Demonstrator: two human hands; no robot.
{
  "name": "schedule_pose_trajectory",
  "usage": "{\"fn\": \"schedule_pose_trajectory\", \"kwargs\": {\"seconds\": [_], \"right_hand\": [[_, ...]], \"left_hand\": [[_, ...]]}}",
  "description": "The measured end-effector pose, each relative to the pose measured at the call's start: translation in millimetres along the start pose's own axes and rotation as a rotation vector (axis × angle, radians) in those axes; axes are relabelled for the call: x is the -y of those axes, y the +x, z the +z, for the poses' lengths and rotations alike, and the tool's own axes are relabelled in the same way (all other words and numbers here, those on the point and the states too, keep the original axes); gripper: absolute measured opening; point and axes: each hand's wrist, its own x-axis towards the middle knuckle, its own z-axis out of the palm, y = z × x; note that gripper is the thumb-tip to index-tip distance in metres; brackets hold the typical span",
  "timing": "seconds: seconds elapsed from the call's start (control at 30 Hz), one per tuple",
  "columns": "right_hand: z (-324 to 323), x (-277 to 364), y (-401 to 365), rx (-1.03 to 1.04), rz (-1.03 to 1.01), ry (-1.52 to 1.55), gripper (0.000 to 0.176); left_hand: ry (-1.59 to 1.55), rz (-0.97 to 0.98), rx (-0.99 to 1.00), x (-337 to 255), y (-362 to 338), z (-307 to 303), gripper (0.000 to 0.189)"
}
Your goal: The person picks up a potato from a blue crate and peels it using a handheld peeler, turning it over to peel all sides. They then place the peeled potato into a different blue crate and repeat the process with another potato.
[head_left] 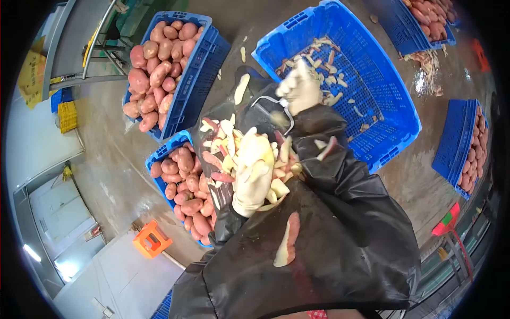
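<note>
My left hand [248, 186], in a whitish glove, is wrapped round a pale peeled potato [259, 144] above my lap. In front of it my right hand [300, 87], gloved too and smeared by motion, grips a metal-framed peeler [288, 112]. The peeler is apart from the potato. Red and pale-yellow potato peels [227, 130] are heaped around my left hand on the black apron [329, 239]. One longer peel [287, 239] lies alone nearer to my body.
Just beyond my right hand is a blue crate [393, 106] with scattered peels inside. Red potatoes fill a crate [199, 80] at upper left and another [159, 170] by my left arm. More potato crates [451, 143] stand at right. An orange stool [152, 239] is at lower left.
</note>
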Motion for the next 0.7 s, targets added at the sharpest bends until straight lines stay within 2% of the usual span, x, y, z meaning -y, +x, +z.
{"fn": "schedule_pose_trajectory", "kwargs": {"seconds": [0.03, 0.07, 0.13, 0.17, 0.2, 0.27, 0.3, 0.33, 0.37, 0.43, 0.47, 0.53, 0.57, 0.6, 0.67, 0.7], "right_hand": [[-8.4, 4.9, -5.4, 0.114, 0.064, 0.155, 0.041], [6.0, 5.1, -29.0, 0.285, 0.186, 0.304, 0.041], [25.9, -9.0, -52.0, 0.199, 0.158, 0.032, 0.039], [7.8, -6.1, -29.9, 0.063, 0.255, 0.164, 0.039], [-7.9, -7.7, -7.4, -0.005, 0.005, 0.021, 0.040], [-11.4, 14.4, -8.4, 0.160, 0.118, 0.277, 0.041], [10.2, 13.2, -34.0, 0.405, 0.191, 0.348, 0.043], [28.3, 4.5, -55.4, 0.393, 0.209, 0.247, 0.044], [24.4, 3.3, -52.1, 0.266, 0.143, 0.135, 0.045], [2.5, 6.3, -15.7, 0.050, -0.083, -0.066, 0.046], [-30.1, 14.1, 7.6, 0.218, 0.031, 0.233, 0.046], [16.1, 14.2, -44.0, 0.620, 0.233, 0.456, 0.045], [29.5, 6.5, -60.9, 0.526, 0.142, 0.177, 0.044], [19.8, 6.8, -46.0, 0.352, 0.183, 0.146, 0.042], [-21.1, 16.6, 11.3, 0.017, 0.008, 0.025, 0.042], [-9.1, 31.6, 2.2, 0.257, 0.199, 0.262, 0.043]], "left_hand": [[0.003, 0.004, 0.004, -0.9, 3.8, -3.4, 0.068], [-0.064, -0.079, 0.028, -0.2, 6.1, -6.6, 0.069], [-0.131, -0.184, 0.105, -3.2, 2.8, -6.7, 0.066], [-0.127, -0.178, 0.058, -5.0, 3.2, -3.4, 0.065], [-0.122, -0.161, 0.011, -7.3, 4.0, -2.1, 0.064], [-0.139, -0.199, -0.025, -10.2, 2.7, -2.6, 0.063], [-0.164, -0.256, -0.071, -9.6, 2.3, -1.9, 0.061], [-0.168, -0.260, -0.083, -8.3, 0.6, -3.7, 0.061], [-0.171, -0.290, -0.015, -7.6, 2.7, -6.2, 0.061], [-0.180, -0.352, 0.095, -13.6, 8.7, -2.1, 0.060], [-0.180, -0.338, 0.104, -14.1, 9.2, -2.8, 0.060], [-0.143, -0.310, -0.010, -9.4, 11.5, -3.0, 0.061], [-0.096, -0.319, -0.047, -8.5, 8.5, -0.2, 0.063], [-0.014, -0.241, 0.032, -2.2, 12.4, -11.8, 0.063], [0.307, -0.019, 0.103, -10.3, 12.1, -9.2, 0.065], [0.332, 0.033, 0.123, -17.4, 10.5, -3.9, 0.066]]}}
